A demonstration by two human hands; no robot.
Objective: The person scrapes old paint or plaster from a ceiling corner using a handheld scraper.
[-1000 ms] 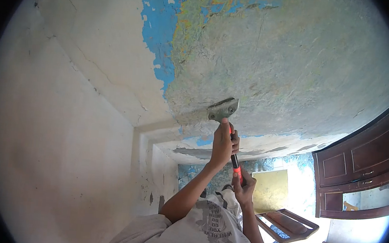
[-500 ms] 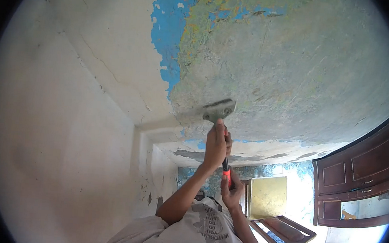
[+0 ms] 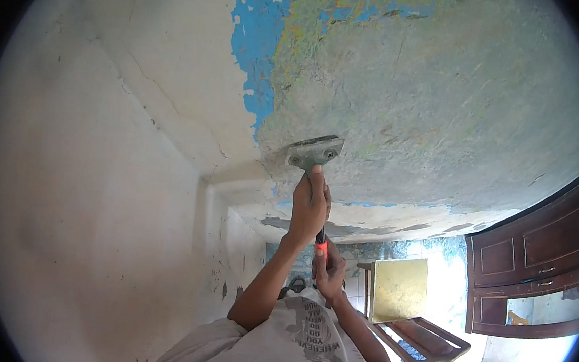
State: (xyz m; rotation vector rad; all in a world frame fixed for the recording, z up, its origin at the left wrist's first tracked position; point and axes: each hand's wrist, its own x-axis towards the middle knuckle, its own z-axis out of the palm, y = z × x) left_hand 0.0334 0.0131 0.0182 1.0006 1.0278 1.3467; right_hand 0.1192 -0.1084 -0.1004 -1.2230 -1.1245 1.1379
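A wide-bladed paint scraper [image 3: 315, 153] with a black and red handle rests its metal head against, or very close to, the scraped wall [image 3: 403, 122]. My left hand [image 3: 309, 208] is wrapped round the handle just below the head, thumb stretched up along it. Lower down, my right hand [image 3: 329, 274] grips the red end of the handle. Left of the blade runs a ragged strip of blue paint [image 3: 251, 62], bordered by white paint [image 3: 184, 50]. Grey-green plaster shows around and to the right of the blade.
A wooden chair [image 3: 400, 292] with a yellowish seat stands below right. Dark wooden cabinets [image 3: 536, 248] line the right side. At left, a white wall [image 3: 96, 220] meets the scraped one at a ledge-like corner.
The scraper and both hands have shifted left and slightly upward, toward the edge of the white paint. Both hands keep their grip on the handle.
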